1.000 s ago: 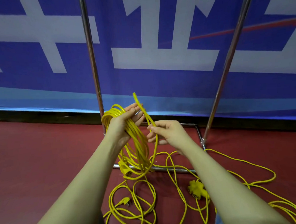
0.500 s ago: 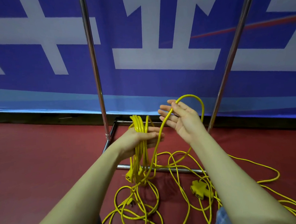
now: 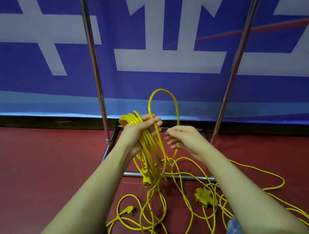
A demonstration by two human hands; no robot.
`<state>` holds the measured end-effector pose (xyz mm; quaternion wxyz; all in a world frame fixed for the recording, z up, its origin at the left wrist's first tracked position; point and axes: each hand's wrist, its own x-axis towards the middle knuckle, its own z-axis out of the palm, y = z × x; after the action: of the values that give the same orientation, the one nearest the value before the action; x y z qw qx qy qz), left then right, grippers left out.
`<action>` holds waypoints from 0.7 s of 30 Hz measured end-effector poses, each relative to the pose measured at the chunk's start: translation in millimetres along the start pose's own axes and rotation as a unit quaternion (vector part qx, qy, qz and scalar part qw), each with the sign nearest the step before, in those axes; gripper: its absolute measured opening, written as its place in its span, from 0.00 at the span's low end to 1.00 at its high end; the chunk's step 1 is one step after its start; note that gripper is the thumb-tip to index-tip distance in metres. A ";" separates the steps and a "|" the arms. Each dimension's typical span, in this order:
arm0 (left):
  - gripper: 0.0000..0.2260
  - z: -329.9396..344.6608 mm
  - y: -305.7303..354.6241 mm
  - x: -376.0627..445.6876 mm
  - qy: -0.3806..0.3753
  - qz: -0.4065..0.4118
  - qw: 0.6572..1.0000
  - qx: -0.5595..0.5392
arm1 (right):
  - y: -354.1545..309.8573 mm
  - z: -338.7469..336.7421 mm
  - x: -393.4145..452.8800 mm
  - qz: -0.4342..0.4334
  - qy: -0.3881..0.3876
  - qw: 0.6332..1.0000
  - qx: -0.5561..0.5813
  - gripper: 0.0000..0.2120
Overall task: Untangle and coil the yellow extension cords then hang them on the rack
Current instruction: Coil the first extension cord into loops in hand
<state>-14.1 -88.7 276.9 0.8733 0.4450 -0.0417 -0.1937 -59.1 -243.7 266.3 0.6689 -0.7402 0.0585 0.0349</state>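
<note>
Red floor (image 3: 37,176) below a blue-and-white banner (image 3: 165,62); chrome rack (image 3: 96,75) uprights rise just beyond. Left hand (image 3: 142,130) clamped round the gathered coil (image 3: 150,153), held high so loops hang free, socket end dangling. Right hand (image 3: 183,138), fingers loosely curled, appears to guide a fresh loop (image 3: 162,98) toward the bundle; actual grip unclear. Loose cord (image 3: 243,192) sprawls on the floor, uncoiled.

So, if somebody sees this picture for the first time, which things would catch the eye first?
Probably the bundle of coiled yellow extension cord at the centre, gripped by the left hand, with one tall loop arching over to the right hand. Next, the loose yellow cord tangle spread on the red floor below, and the shiny metal rack poles rising before the blue and white banner.
</note>
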 end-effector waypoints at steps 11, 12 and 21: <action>0.08 -24.3 19.3 2.2 0.021 -0.001 1.000 -0.023 | -7.5 23.8 2.3 -0.124 0.015 0.987 -0.103 0.10; 0.09 -26.8 19.6 1.0 0.018 -0.011 1.000 -0.015 | -10.3 22.7 2.1 -0.133 0.011 0.985 -0.111 0.11; 0.12 -29.0 30.4 -8.6 0.004 0.002 0.994 -0.108 | -18.9 28.8 -2.5 -0.087 -0.085 0.987 -0.108 0.14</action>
<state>-5.8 -47.2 284.5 0.9167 0.3489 -0.0183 -0.1938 -58.3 -213.2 282.3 0.5884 -0.8044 -0.0677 0.0456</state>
